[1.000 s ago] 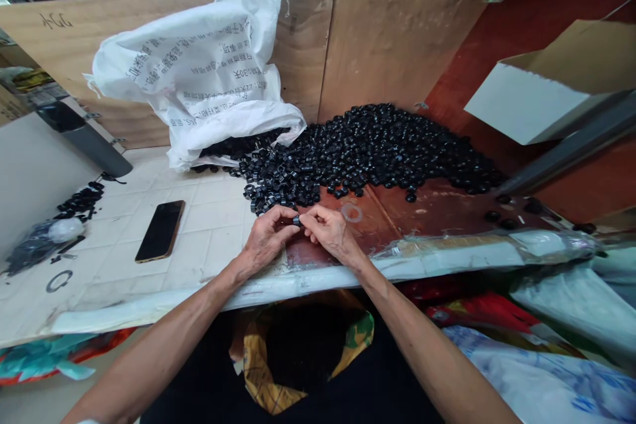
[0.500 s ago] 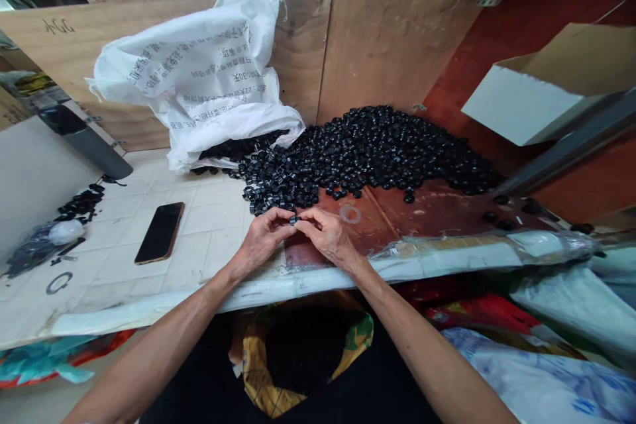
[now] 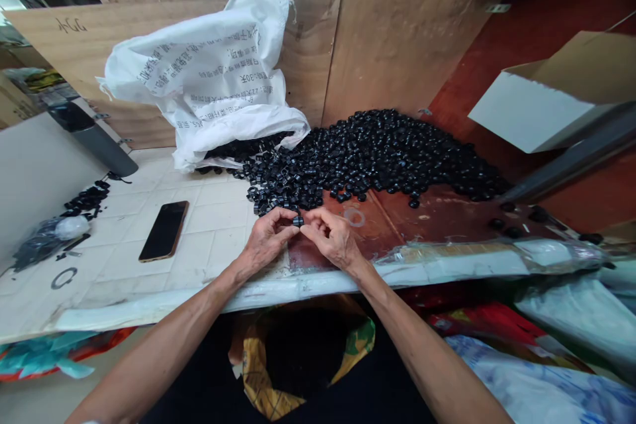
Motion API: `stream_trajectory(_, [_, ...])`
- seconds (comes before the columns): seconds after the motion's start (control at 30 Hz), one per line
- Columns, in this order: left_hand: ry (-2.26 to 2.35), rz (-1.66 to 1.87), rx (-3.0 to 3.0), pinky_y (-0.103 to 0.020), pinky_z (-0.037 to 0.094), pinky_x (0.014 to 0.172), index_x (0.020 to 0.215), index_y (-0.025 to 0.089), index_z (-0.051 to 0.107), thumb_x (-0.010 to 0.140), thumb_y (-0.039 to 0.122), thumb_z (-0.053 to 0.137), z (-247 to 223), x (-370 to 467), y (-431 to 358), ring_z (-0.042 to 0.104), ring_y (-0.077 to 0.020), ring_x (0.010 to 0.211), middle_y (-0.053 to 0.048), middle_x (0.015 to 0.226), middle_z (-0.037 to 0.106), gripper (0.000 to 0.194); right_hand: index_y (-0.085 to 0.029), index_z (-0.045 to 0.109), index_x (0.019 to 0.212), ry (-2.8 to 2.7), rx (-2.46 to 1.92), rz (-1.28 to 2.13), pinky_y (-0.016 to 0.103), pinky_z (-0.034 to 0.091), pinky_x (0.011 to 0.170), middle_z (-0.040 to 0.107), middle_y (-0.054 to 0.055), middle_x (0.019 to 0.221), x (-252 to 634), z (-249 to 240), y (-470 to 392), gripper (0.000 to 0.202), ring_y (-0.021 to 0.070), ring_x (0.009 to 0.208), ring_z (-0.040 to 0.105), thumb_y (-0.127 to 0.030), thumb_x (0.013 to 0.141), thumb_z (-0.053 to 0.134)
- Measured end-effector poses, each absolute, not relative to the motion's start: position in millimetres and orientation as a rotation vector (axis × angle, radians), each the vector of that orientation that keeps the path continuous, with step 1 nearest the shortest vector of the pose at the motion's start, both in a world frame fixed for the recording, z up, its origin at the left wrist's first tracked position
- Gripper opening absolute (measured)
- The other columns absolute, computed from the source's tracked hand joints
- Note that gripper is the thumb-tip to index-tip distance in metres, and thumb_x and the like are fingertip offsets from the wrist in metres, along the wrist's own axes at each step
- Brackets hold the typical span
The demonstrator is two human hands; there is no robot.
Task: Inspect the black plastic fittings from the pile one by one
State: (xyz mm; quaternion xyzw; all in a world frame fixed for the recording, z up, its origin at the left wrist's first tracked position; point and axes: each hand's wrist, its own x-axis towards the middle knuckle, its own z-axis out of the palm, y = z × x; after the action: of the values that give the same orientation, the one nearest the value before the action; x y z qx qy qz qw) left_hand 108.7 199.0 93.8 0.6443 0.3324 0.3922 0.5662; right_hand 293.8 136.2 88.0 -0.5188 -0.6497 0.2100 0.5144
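Observation:
A small black cylindrical plastic part (image 3: 297, 220) sits between the fingertips of both hands, low over the front of the table. Thumb and forefinger of my left hand (image 3: 265, 238) pinch it from the left. My right hand (image 3: 334, 238) meets it from the right, its thumb and forefinger closed at the part's other end. Finer detail of the part is too small to make out. Just beyond my fingers spreads a large heap of similar black parts (image 3: 387, 152). More of them spill from a white woven sack (image 3: 199, 93) lying against the board.
On the left lie a phone (image 3: 163, 230), a grey ring (image 3: 64, 278), a plastic bag of black pieces (image 3: 42, 242) and a dark grey cylinder (image 3: 102, 142). A white carton (image 3: 534, 109) and a grey bar (image 3: 571, 152) are at right. Below the table edge an open yellow sack (image 3: 268, 391) stands.
The view has shifted slightly, so the scene sits a little further right. Both hands stay together, and the black part shows more plainly between the fingertips.

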Motion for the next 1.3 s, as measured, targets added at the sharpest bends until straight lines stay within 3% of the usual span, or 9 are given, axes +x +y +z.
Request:
stream_trajectory(0.07, [0.780, 0.921, 1.533, -0.029, 0.053, 0.082, 0.102, 0.017, 0.070, 0.078, 0.028, 0.081, 93.9, 108.4, 198.6, 0.066, -0.0149, 0.084, -0.003, 0.098, 0.072, 0.029, -0.020, 0.068, 0.085, -1.563, -1.228, 0.530, 0.025, 0.041, 0.054, 0.061, -0.002, 0.068, 294.0, 87.8, 136.3, 0.018, 0.0120, 0.055, 0.051, -0.037, 0.092, 0.068])
stream_trajectory(0.17, [0.777, 0.915, 1.538, -0.029, 0.053, 0.083, 0.102, 0.017, 0.071, 0.078, 0.028, 0.081, 93.4, 108.3, 198.7, 0.066, -0.0156, 0.085, -0.003, 0.098, 0.072, 0.029, -0.020, 0.063, 0.073, -1.592, -1.254, 0.489, 0.025, 0.041, 0.057, 0.058, -0.002, 0.062, 294.2, 86.2, 137.7, 0.025, 0.0127, 0.056, 0.051, -0.035, 0.093, 0.065])
stream_trajectory(0.3, [0.734, 0.884, 1.506, -0.030, 0.053, 0.084, 0.105, 0.016, 0.071, 0.079, 0.031, 0.081, 91.8, 107.3, 199.1, 0.067, -0.0163, 0.086, -0.004, 0.098, 0.074, 0.031, -0.019, 0.069, 0.097, -1.577, -1.190, 0.499, 0.025, 0.046, 0.063, 0.068, 0.002, 0.080, 292.4, 83.7, 140.6, 0.015, 0.0154, 0.068, 0.060, -0.032, 0.092, 0.064])
stream_trajectory(0.47, [0.718, 0.840, 1.538, -0.031, 0.054, 0.086, 0.104, 0.016, 0.071, 0.080, 0.034, 0.082, 98.5, 104.1, 195.2, 0.068, -0.0175, 0.088, -0.005, 0.098, 0.074, 0.032, -0.020, 0.061, 0.073, -1.586, -1.312, 0.557, 0.024, 0.041, 0.058, 0.060, -0.002, 0.062, 288.2, 88.3, 137.7, 0.032, 0.0128, 0.058, 0.054, -0.034, 0.100, 0.053])
stream_trajectory(0.6, [0.702, 0.742, 1.504, -0.030, 0.054, 0.081, 0.105, 0.017, 0.072, 0.080, 0.036, 0.083, 111.4, 103.3, 190.3, 0.068, -0.0171, 0.086, -0.004, 0.098, 0.075, 0.034, -0.020, 0.066, 0.094, -1.594, -1.226, 0.438, 0.025, 0.046, 0.064, 0.068, 0.002, 0.079, 283.9, 94.6, 127.3, 0.017, 0.0148, 0.066, 0.060, -0.031, 0.098, 0.055])
stream_trajectory(0.9, [0.692, 0.724, 1.400, -0.030, 0.056, 0.071, 0.107, 0.016, 0.069, 0.079, 0.039, 0.084, 117.0, 92.7, 166.9, 0.069, -0.0168, 0.074, -0.004, 0.087, 0.075, 0.039, -0.021, 0.066, 0.096, -1.438, -1.247, 0.551, 0.026, 0.046, 0.059, 0.067, 0.002, 0.074, 262.4, 99.5, 96.8, 0.016, 0.0147, 0.059, 0.060, -0.034, 0.095, 0.057])
stream_trajectory(1.1, [0.743, 0.924, 1.782, -0.037, 0.057, 0.094, 0.104, 0.020, 0.075, 0.086, 0.036, 0.077, 111.6, 75.2, 145.8, 0.072, -0.0224, 0.099, -0.007, 0.106, 0.077, 0.025, -0.021, 0.058, 0.077, -1.141, -1.320, 1.007, 0.025, 0.042, 0.050, 0.056, -0.003, 0.055, 241.7, 94.9, 87.9, 0.035, 0.0128, 0.045, 0.051, -0.050, 0.096, 0.054])
stream_trajectory(1.23, [0.761, 0.769, 1.490, -0.036, 0.060, 0.084, 0.109, 0.017, 0.072, 0.084, 0.040, 0.079, 112.0, 68.7, 137.7, 0.073, -0.0212, 0.085, -0.006, 0.092, 0.078, 0.035, -0.020, 0.066, 0.095, -1.355, -1.259, 0.677, 0.027, 0.047, 0.060, 0.067, 0.002, 0.077, 236.7, 97.1, 79.7, 0.021, 0.0144, 0.059, 0.059, -0.040, 0.092, 0.061])
stream_trajectory(1.3, [0.764, 0.753, 1.442, -0.035, 0.060, 0.079, 0.109, 0.016, 0.071, 0.083, 0.041, 0.080, 111.0, 65.8, 135.7, 0.073, -0.0207, 0.081, -0.006, 0.089, 0.078, 0.037, -0.021, 0.065, 0.093, -1.365, -1.241, 0.700, 0.027, 0.045, 0.059, 0.066, 0.002, 0.074, 234.5, 97.7, 77.5, 0.019, 0.0140, 0.056, 0.058, -0.039, 0.093, 0.059])
